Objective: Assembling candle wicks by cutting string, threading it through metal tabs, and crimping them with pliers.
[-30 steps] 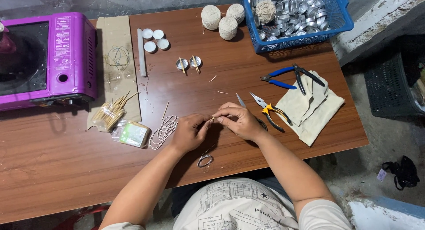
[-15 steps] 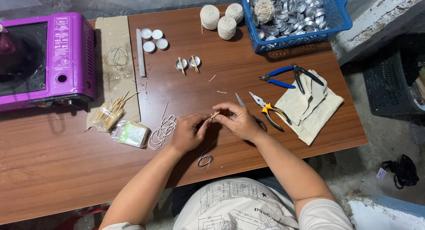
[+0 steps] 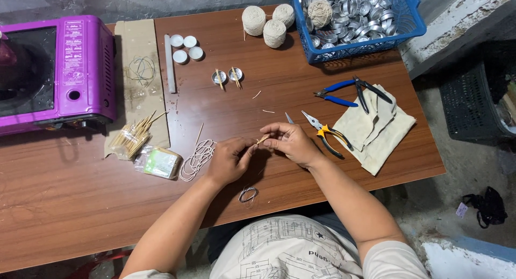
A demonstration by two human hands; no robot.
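Over the middle of the brown wooden table (image 3: 80, 204), my left hand (image 3: 228, 159) and my right hand (image 3: 290, 142) meet fingertip to fingertip. Both pinch one short thin wooden stick (image 3: 262, 140) between them. A loose coil of white string (image 3: 196, 158) lies just left of my left hand. A small wire ring (image 3: 248, 194) rests near the table's front edge below my hands. Yellow-handled pliers (image 3: 325, 134) lie right beside my right hand.
A purple tabletop stove (image 3: 54, 69) stands at far left. A bundle of sticks (image 3: 134, 136) and a small packet (image 3: 159, 162) lie on cardboard. A blue basket (image 3: 408, 26) holds metal cups. Also present: yarn balls (image 3: 269, 23), blue-handled pliers (image 3: 344, 91), a cloth (image 3: 379, 131).
Both hands stay at the same spot, with only slight finger movement around the stick. Nothing else on the table has moved.
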